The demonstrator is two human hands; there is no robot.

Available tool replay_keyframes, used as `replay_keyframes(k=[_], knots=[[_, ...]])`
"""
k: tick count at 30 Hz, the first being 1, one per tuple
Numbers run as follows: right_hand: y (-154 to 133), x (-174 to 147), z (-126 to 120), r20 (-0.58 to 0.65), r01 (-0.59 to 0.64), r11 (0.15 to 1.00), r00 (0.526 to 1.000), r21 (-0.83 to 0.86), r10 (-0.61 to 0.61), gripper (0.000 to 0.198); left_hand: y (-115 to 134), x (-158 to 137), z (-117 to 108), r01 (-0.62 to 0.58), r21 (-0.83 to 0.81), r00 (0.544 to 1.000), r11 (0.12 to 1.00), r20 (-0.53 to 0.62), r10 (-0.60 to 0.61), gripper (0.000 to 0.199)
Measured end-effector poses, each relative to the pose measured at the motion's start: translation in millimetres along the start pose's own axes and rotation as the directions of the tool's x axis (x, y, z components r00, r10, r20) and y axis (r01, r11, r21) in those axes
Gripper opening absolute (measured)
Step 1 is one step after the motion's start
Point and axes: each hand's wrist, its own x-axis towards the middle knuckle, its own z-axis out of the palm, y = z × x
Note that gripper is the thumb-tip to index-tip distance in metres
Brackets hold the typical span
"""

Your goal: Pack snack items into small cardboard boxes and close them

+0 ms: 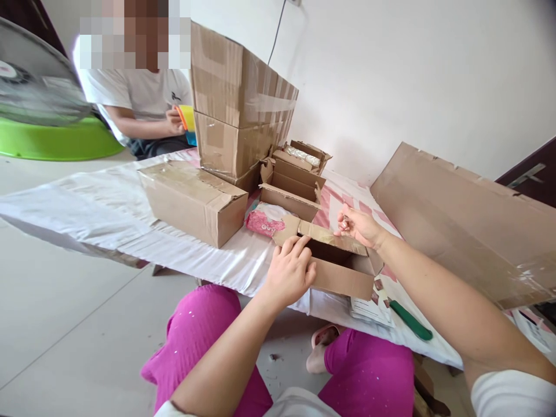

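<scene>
Right at the near edge of the table (108,200), on its creased white cloth, sits an open cardboard box (343,281), oblong and matt brown, its far flap streaked with glossy tape. The person's left hand (290,271) lies on its left end, fingers loosely bent and a little apart. Above that flap the right hand (358,226) has its fingers curled narrowly inward; I can't tell whether they pinch anything. A crinkled pink packet (263,223) lies just beyond.
</scene>
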Motion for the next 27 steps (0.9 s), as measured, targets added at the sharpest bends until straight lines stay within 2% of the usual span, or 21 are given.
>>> replay_keyframes(k=[10, 16, 19, 21, 23, 24, 25, 27], knots=[[-3, -1, 8, -0.022, -0.037, 0.996, 0.999, -0.079, 0.035, 0.047, 0, 0, -1, 0.006, -0.006, 1.0, 1.0, 0.01, -0.006, 0.012], [-4, 0, 8, -0.049, -0.103, 0.995, 0.993, 0.016, 0.104, 0.043, 0, -1, 0, 0.006, -0.001, 1.0, 1.0, -0.001, -0.006, 0.012], [-3, -4, 12, 0.011, -0.102, 0.993, 0.995, 0.067, 0.102, 0.043, 0, 0, 0, 0.003, -0.001, 1.0, 1.0, -0.002, -0.003, 0.012], [-2, -6, 16, 0.069, -0.057, 0.996, 0.996, 0.076, 0.051, 0.043, 1, 0, 0, 0.0, -0.005, 1.0, 1.0, 0.0, 0.0, 0.012], [0, -5, 17, 0.047, 0.015, 1.0, 0.999, -0.021, -0.014, 0.042, 1, 0, 0, 0.002, -0.008, 1.0, 1.0, 0.001, -0.002, 0.012], [2, -4, 15, 0.002, 0.038, 0.991, 0.999, -0.128, -0.038, 0.041, 1, 1, -1, 0.004, -0.009, 1.0, 1.0, 0.004, -0.003, 0.012], [3, -2, 13, -0.052, 0.042, 0.964, 0.997, -0.262, -0.058, 0.039, 0, 0, -1, 0.006, -0.012, 1.0, 1.0, 0.005, -0.006, 0.012], [7, 2, 5, -0.116, 0.001, 0.839, 0.99, -0.545, -0.076, 0.038, 0, 0, -1, 0.008, -0.018, 1.0, 1.0, 0.003, -0.008, 0.011]])
